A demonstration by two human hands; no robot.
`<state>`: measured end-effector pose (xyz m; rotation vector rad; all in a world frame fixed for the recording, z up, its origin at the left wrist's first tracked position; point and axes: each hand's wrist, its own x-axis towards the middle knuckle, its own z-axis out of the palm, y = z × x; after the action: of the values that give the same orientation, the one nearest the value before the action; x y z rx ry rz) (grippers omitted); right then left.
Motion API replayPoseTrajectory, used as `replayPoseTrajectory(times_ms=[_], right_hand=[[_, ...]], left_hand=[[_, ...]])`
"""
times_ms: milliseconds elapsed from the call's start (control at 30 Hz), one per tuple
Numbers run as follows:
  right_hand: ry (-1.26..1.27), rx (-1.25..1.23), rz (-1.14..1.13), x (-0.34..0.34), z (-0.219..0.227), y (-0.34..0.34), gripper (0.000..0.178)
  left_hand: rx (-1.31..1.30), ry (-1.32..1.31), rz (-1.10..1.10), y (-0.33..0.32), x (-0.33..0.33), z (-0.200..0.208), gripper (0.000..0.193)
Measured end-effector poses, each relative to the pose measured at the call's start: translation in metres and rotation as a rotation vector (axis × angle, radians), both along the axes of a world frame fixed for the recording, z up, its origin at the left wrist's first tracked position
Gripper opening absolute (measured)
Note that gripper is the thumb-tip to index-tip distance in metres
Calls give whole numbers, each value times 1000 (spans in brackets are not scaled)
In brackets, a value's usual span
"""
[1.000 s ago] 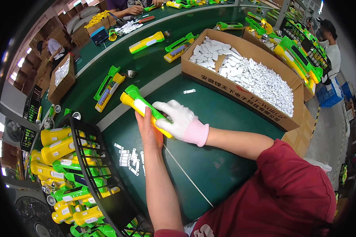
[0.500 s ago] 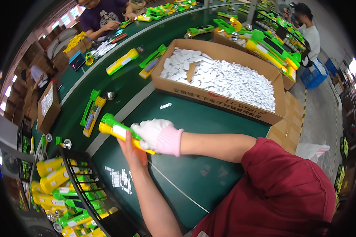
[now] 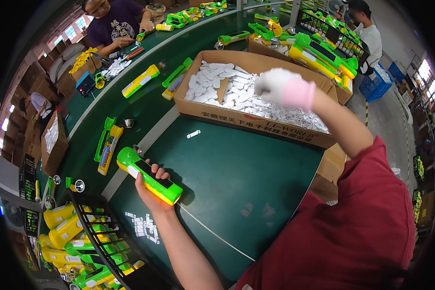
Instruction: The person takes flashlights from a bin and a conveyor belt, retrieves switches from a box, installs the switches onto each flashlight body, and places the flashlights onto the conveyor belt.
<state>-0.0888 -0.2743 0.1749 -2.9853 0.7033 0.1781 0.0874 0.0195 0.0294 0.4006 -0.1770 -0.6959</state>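
Observation:
My left hand [image 3: 152, 191] is closed around a green and yellow flashlight [image 3: 150, 177] with a dark panel along its upper side. It is tilted, wide head toward the upper left, above the green tabletop. My right hand [image 3: 278, 88], in a white glove with a pink cuff, is over the cardboard box [image 3: 256, 124]. Its blurred fingers point down at the small white plastic pieces [image 3: 295, 112]; whether they grip one is hidden. Larger white oval pieces [image 3: 212, 79] fill the box's left part, next to a cardboard divider.
A black basket [image 3: 99, 237] of flashlights stands at the lower left, beside small white strips [image 3: 145, 227]. One white strip [image 3: 194, 134] lies near the box. Opened flashlight halves [image 3: 108, 145] lie on the conveyor belt [image 3: 94, 137]. Across it a person [image 3: 118, 26] works; another stands at far right.
My right hand has left the flashlight and moved up and right to the box. In my left hand, the flashlight has been turned, and its dark panel shows.

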Motion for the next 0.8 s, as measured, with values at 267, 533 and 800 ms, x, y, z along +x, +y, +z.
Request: replayPoseTrajectory(times_ms=[267,533,800], right_hand=[[172,106,-43,-8,-59,-97,18],[121,-105,-69,-14,-53,-81,19],[-273,-65,-53,-22,-53,-64,8]], left_hand=[[-164,105,-71,5,8,-4,38],[-226,140,-64,2,5,-1,47],[-250,139,-90,3,7,-5,50]])
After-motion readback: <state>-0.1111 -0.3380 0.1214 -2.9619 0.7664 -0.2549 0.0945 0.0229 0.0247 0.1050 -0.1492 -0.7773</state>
